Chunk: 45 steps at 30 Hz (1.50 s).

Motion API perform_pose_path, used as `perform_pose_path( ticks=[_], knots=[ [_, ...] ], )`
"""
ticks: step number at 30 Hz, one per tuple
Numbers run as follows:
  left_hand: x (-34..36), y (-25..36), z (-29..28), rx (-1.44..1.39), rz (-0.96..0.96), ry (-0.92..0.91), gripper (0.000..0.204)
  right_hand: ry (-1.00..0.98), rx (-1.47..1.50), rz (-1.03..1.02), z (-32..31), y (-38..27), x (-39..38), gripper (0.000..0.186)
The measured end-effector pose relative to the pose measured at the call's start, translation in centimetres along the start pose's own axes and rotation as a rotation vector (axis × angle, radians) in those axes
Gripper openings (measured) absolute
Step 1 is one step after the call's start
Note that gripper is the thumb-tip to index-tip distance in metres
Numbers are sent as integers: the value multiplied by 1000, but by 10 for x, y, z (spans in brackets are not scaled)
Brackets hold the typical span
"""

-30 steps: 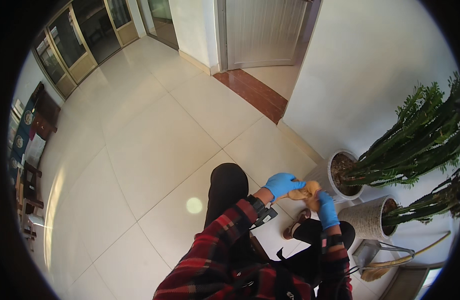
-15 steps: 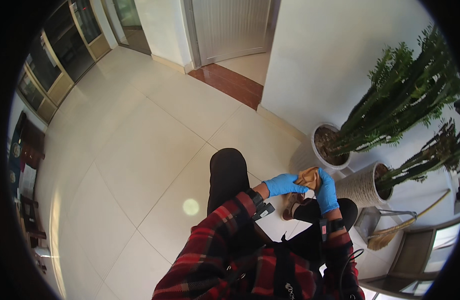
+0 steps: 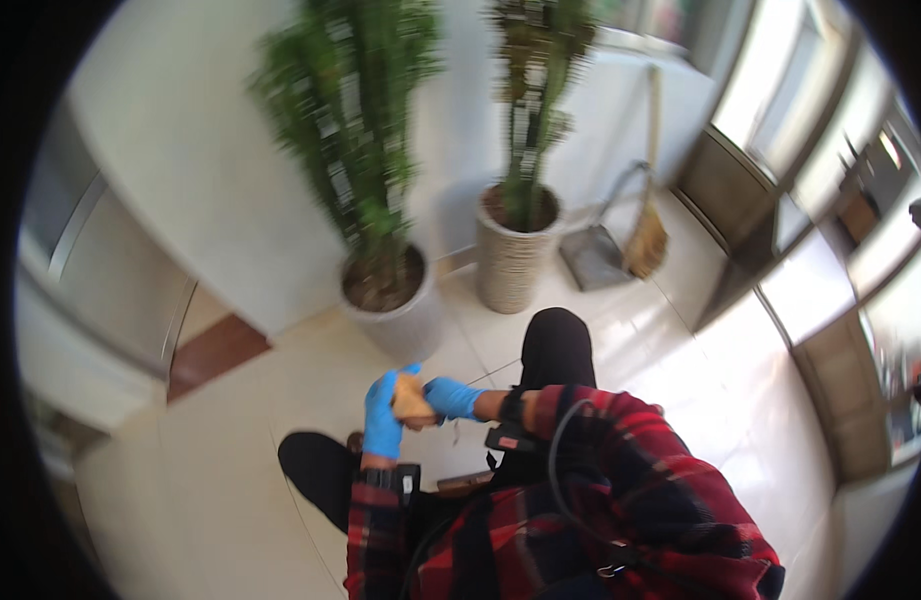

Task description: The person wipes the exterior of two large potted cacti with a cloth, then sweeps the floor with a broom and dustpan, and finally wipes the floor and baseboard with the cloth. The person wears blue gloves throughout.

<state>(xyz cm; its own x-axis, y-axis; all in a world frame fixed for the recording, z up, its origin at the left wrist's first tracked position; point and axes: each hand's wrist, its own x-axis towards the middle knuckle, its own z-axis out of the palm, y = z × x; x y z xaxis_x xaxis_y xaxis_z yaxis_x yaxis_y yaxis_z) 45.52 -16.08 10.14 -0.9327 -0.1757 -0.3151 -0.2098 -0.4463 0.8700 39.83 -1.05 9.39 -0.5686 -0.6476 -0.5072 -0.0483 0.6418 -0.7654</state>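
Note:
Both of my hands wear blue gloves and meet in front of my bent knees. A tan, crumpled cloth (image 3: 411,398) sits between them. My left hand (image 3: 383,415) is closed around its left side. From the right, my right hand (image 3: 452,398) grips its edge, fingers drawn together. Motion blur softens the cloth's folds. Part of a brown shoe (image 3: 355,442) shows beside my left wrist.
Two tall green plants stand ahead in a white pot (image 3: 395,320) and a ribbed pot (image 3: 510,265). A grey dustpan (image 3: 595,258) and a straw broom (image 3: 647,240) lean near the wall. Glass doors line the right; a reddish-brown threshold (image 3: 215,355) lies at left.
My view has swung to the right, bringing the plants, broom and glass doors toward the middle. Both hands keep hold of the cloth.

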Motion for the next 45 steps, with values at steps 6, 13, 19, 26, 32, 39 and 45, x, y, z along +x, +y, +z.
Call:
perform_pose_path(
  ticks=[6,13,19,26,32,39,45],
  knots=[
    [49,-24,23,-105,-76,50,46,-19,-349,-186,-69,44,1,39],
    [98,-47,27,506,-410,-169,57,336,-299,128,-149,119,29,36],
    [138,-90,21,538,-856,-248,67,153,-245,77,-145,133,42,32],
    [163,-99,27,484,-1121,-349,65,200,-59,102,-150,150,22,30],
    [161,-102,76,375,-1336,-400,64,145,-2,193,-158,155,-9,30],
    [165,-83,202,918,-930,-399,58,269,172,335,-155,164,-50,30],
    [141,-57,297,1098,-793,-507,40,287,389,489,-126,186,-96,33]
  ],
)
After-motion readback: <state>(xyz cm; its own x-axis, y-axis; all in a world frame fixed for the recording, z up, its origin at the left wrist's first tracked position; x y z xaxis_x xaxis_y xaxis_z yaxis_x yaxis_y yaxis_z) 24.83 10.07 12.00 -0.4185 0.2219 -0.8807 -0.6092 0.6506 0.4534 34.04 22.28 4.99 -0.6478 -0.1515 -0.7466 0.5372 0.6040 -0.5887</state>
